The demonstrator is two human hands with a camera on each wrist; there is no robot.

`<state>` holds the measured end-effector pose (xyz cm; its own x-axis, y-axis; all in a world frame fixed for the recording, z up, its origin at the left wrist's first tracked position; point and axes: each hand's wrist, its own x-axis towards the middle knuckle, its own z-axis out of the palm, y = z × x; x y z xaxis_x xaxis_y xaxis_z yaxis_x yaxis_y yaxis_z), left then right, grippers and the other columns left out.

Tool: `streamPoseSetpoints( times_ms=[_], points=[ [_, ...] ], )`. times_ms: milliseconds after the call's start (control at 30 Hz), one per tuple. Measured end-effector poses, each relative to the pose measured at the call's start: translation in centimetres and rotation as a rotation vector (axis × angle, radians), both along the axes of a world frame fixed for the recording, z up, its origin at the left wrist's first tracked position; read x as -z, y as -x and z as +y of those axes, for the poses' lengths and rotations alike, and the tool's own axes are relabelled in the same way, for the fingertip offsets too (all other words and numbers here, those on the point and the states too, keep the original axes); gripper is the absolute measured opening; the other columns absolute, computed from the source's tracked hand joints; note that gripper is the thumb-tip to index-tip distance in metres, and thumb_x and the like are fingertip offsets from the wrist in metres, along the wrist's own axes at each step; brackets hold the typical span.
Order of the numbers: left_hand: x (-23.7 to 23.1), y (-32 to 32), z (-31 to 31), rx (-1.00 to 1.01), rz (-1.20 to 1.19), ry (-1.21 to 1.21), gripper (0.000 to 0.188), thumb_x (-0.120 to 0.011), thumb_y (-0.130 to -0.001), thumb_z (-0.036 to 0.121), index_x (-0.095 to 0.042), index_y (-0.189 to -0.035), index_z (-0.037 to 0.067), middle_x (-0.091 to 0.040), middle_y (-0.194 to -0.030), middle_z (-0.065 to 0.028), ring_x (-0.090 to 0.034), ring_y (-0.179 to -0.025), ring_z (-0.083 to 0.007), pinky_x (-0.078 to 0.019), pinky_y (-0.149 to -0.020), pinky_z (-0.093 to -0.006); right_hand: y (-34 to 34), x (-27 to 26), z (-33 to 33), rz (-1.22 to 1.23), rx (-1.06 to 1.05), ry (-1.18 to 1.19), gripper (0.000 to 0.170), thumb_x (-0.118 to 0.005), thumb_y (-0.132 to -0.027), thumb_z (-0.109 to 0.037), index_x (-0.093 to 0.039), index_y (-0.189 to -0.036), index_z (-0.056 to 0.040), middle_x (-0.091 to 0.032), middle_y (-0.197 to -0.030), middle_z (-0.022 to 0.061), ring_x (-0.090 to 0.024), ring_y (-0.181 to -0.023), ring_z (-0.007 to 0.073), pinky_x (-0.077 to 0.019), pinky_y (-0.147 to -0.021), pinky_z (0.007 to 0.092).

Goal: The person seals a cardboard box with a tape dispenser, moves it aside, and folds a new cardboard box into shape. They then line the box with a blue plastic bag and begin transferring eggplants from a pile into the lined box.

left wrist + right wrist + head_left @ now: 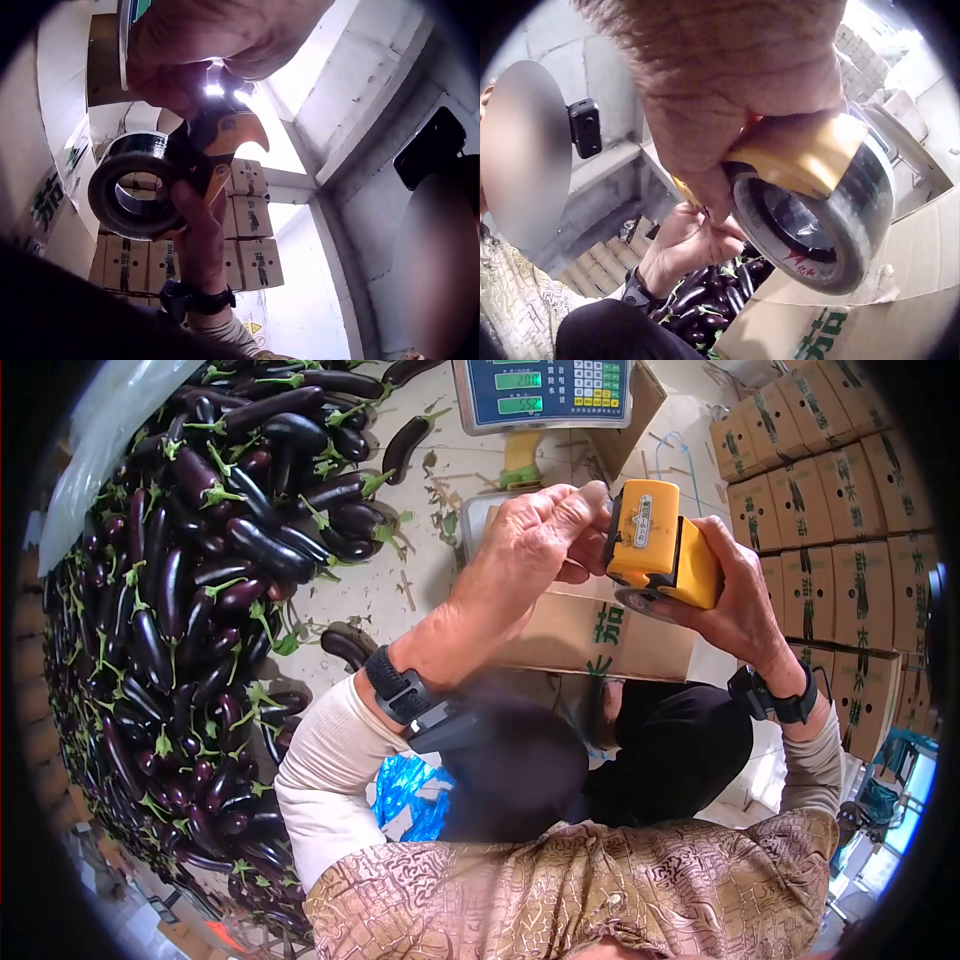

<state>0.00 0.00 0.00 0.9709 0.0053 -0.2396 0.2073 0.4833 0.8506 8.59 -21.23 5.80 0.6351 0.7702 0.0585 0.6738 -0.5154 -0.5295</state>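
My right hand grips a yellow tape dispenser, held up over a cardboard carton. A wide roll of tape sits in the dispenser, its hollow core showing in both wrist views. My left hand is at the dispenser's front end, its fingers bent and the thumb close to the yellow edge. In the right wrist view, the left fingertips are partly hidden behind the dispenser and the right hand. I cannot tell whether they pinch the tape's end. Green printed characters mark the carton's side.
A large heap of eggplants covers the floor on the left, with a loose eggplant beside it. A digital scale stands ahead. Stacked cartons line the right. Blue plastic lies near my legs.
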Motion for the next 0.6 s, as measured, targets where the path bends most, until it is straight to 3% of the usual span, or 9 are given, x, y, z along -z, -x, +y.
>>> streamPoseSetpoints(
  times_ms=[67, 300, 367, 400, 467, 500, 567, 600],
  points=[
    [0.1, -0.2, -0.5, -0.062, -0.043, -0.002, 0.022, -0.057, -0.099, 0.024, -0.064, -0.096, 0.003, -0.067, -0.078, -0.0022, -0.063, -0.069, -0.0084, -0.0483, -0.065, -0.0220, -0.1, -0.2, 0.0, -0.003, -0.016, -0.009, 0.057, -0.088, -0.070, -0.030, -0.052, -0.106, -0.0044, -0.066, -0.089, 0.0140, -0.067, -0.078, 0.0286, -0.0533, -0.071, 0.0373],
    [1.6, -0.4, -0.3, -0.124, -0.114, -0.091, 0.020, -0.057, -0.099, 0.020, -0.063, -0.093, 0.001, -0.065, -0.074, -0.0018, -0.058, -0.066, -0.0066, -0.0481, -0.060, -0.0246, 0.2, 0.6, 0.9, 0.011, 0.012, 0.003, 0.057, -0.088, -0.070, -0.033, -0.051, -0.102, -0.0036, -0.066, -0.087, 0.0150, -0.067, -0.077, 0.0294, -0.0525, -0.070, 0.0383],
    [1.6, -0.2, 0.3, -0.257, -0.191, -0.618, 0.020, -0.057, -0.097, 0.016, -0.063, -0.089, -0.001, -0.063, -0.070, -0.0027, -0.053, -0.062, -0.0076, -0.0463, -0.058, -0.0265, 0.6, 0.2, 1.5, 0.043, 0.057, 0.098, 0.057, -0.088, -0.068, -0.031, -0.050, -0.099, -0.0029, -0.065, -0.086, 0.0181, -0.065, -0.078, 0.0353, -0.0513, -0.070, 0.0404],
    [1.8, 0.3, 1.1, -0.246, -0.201, -0.594, 0.013, -0.056, -0.098, 0.015, -0.062, -0.093, 0.004, -0.052, -0.069, 0.0057, -0.045, -0.060, -0.0020, -0.0365, -0.052, -0.0196, 0.7, 0.0, 1.5, 0.055, 0.054, 0.104, 0.057, -0.088, -0.068, -0.031, -0.050, -0.099, -0.0029, -0.065, -0.086, 0.0181, -0.065, -0.078, 0.0353, -0.0513, -0.070, 0.0404],
    [2.9, 1.6, 2.3, -0.280, -0.159, -0.562, 0.013, -0.057, -0.097, 0.015, -0.061, -0.092, 0.004, -0.051, -0.069, 0.0057, -0.044, -0.059, -0.0020, -0.0357, -0.051, -0.0193, 0.9, -0.5, 1.5, -0.057, -0.066, 0.138, 0.057, -0.088, -0.066, -0.028, -0.048, -0.098, -0.0021, -0.062, -0.085, 0.0207, -0.062, -0.080, 0.0417, -0.0498, -0.070, 0.0436],
    [3.8, 2.5, 3.3, -0.318, -0.127, -0.534, 0.013, -0.057, -0.097, 0.014, -0.061, -0.091, 0.004, -0.051, -0.069, 0.0057, -0.043, -0.058, -0.0019, -0.0349, -0.051, -0.0190, 0.9, -0.5, 1.3, -0.046, -0.073, 0.142, 0.057, -0.088, -0.066, -0.028, -0.048, -0.098, -0.0021, -0.062, -0.085, 0.0207, -0.062, -0.080, 0.0417, -0.0498, -0.070, 0.0436],
    [6.2, 4.8, 6.9, -0.470, -0.061, -0.283, 0.012, -0.060, -0.096, 0.015, -0.060, -0.089, 0.005, -0.050, -0.068, 0.0061, -0.039, -0.056, -0.0028, -0.0332, -0.050, -0.0192, 0.6, -0.5, 0.2, -0.127, -0.131, 0.244, 0.062, -0.089, -0.065, -0.027, -0.050, -0.104, -0.0017, -0.059, -0.084, 0.0167, -0.062, -0.075, 0.0342, -0.0498, -0.070, 0.0392],
    [8.0, 6.6, 9.6, -0.480, -0.019, -0.268, 0.013, -0.060, -0.096, 0.015, -0.060, -0.088, 0.005, -0.049, -0.067, 0.0059, -0.038, -0.055, -0.0034, -0.0328, -0.051, -0.0197, 0.6, -0.4, -0.3, -0.085, -0.106, 0.251, 0.062, -0.089, -0.064, -0.026, -0.048, -0.103, -0.0015, -0.058, -0.083, 0.0183, -0.060, -0.075, 0.0378, -0.0485, -0.070, 0.0426]
  ],
)
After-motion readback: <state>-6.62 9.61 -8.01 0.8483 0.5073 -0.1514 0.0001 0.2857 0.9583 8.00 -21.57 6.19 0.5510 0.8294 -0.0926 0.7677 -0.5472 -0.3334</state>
